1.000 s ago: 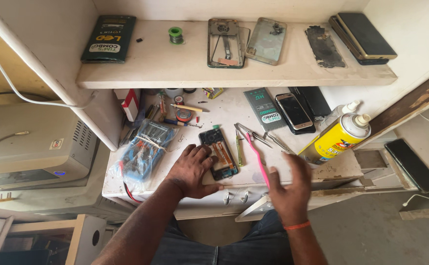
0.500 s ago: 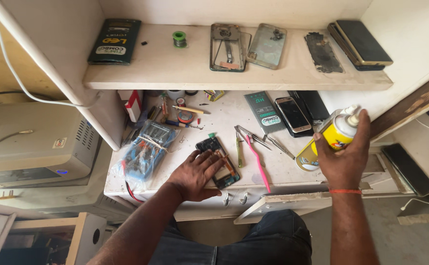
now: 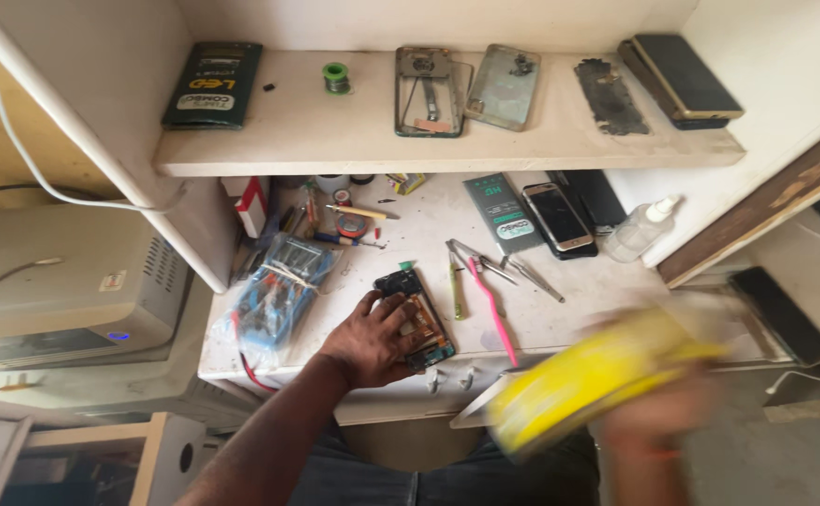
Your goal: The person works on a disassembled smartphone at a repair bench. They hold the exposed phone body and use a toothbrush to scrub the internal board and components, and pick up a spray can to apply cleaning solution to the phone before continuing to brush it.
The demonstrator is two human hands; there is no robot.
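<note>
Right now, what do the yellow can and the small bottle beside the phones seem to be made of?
The yellow can, held in the right hand, is blurred by motion; its bright, even colour suggests painted metal, but I cannot be sure. The small bottle looks like clear, slightly cloudy plastic with a white nozzle cap: the bench surface shows through it.

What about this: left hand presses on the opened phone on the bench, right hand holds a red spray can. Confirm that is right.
Not quite: the can is yellow, not red. The head view shows the right hand holding a blurred yellow spray can near the bench's front edge. The rest stands: the left hand rests on the opened phone on the bench.
</note>
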